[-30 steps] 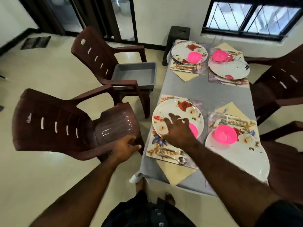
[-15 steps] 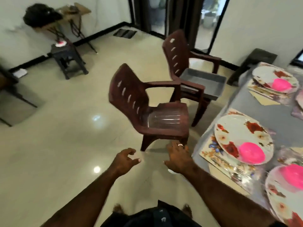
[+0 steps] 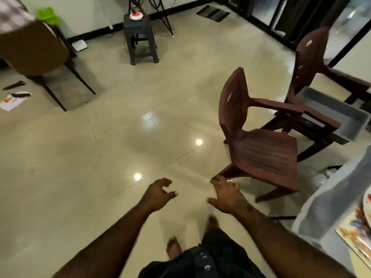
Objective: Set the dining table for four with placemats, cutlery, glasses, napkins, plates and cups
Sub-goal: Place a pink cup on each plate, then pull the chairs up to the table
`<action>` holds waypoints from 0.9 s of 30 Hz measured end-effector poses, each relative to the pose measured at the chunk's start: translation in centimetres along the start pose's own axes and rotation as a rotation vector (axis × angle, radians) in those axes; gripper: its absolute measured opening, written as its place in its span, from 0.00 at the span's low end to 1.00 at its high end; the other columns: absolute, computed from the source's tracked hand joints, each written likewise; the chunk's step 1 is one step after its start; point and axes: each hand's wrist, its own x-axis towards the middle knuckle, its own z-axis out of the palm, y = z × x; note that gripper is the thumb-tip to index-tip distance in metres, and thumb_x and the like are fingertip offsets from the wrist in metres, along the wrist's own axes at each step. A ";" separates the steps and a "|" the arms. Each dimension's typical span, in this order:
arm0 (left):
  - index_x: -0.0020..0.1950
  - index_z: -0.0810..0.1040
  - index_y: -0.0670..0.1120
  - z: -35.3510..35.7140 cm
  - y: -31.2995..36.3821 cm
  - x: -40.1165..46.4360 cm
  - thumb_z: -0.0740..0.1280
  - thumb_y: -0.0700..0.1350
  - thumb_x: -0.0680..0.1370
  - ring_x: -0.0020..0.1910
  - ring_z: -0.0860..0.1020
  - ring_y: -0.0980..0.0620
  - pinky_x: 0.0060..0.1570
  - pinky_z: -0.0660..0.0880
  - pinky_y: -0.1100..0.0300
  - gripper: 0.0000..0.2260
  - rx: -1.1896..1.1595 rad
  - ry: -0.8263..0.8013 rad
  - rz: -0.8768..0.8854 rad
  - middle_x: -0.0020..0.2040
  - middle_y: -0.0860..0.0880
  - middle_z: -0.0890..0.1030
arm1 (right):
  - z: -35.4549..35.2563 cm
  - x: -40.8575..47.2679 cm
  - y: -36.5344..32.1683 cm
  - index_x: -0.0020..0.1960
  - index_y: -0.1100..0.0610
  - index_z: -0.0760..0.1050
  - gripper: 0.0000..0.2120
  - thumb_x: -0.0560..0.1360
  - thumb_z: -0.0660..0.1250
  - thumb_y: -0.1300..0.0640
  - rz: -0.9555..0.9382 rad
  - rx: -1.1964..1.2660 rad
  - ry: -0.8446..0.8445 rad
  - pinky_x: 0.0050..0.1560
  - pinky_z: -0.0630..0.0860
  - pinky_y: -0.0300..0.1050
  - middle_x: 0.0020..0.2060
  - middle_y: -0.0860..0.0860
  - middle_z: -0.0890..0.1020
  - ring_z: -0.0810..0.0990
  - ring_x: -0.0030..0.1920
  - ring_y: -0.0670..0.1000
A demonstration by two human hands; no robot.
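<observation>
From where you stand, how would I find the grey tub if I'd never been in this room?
Look to the right edge of the room, by the dark glass doors, where two brown plastic chairs stand. The grey tub sits on the seat of the farther one. It is a shallow, rectangular tray, and the nearer chair's seat has nothing on it.

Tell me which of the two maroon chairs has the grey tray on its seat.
The farther chair, by the glass doors. The grey tray sits on its seat; the nearer chair, by the right hand, has a bare seat.
</observation>
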 end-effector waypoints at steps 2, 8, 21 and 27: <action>0.67 0.79 0.54 -2.0 0.5 3.2 0.79 0.58 0.73 0.48 0.84 0.56 0.54 0.81 0.55 0.25 -0.008 0.007 -0.003 0.63 0.56 0.79 | -1.8 3.6 -1.0 0.79 0.48 0.62 0.38 0.76 0.65 0.31 -0.007 -0.001 0.003 0.72 0.65 0.61 0.78 0.52 0.64 0.68 0.74 0.60; 0.70 0.78 0.53 -8.0 3.0 13.3 0.79 0.59 0.73 0.50 0.83 0.57 0.55 0.80 0.57 0.28 0.064 -0.025 -0.022 0.65 0.56 0.79 | -6.7 16.4 -3.6 0.80 0.48 0.61 0.38 0.76 0.66 0.33 -0.062 0.022 -0.031 0.73 0.64 0.61 0.79 0.52 0.62 0.66 0.76 0.59; 0.72 0.77 0.52 -22.0 14.4 38.4 0.78 0.60 0.74 0.51 0.82 0.55 0.56 0.79 0.56 0.28 0.153 -0.067 -0.003 0.66 0.53 0.80 | -27.1 43.0 -4.4 0.80 0.49 0.61 0.38 0.77 0.64 0.32 -0.130 -0.081 0.091 0.72 0.64 0.62 0.78 0.53 0.63 0.66 0.76 0.61; 0.71 0.77 0.52 -27.3 22.8 55.8 0.77 0.62 0.75 0.55 0.82 0.51 0.60 0.79 0.52 0.28 0.259 -0.189 0.164 0.65 0.53 0.81 | -35.0 51.7 1.3 0.78 0.48 0.64 0.34 0.77 0.65 0.35 0.143 -0.117 0.173 0.74 0.57 0.64 0.79 0.53 0.64 0.65 0.77 0.60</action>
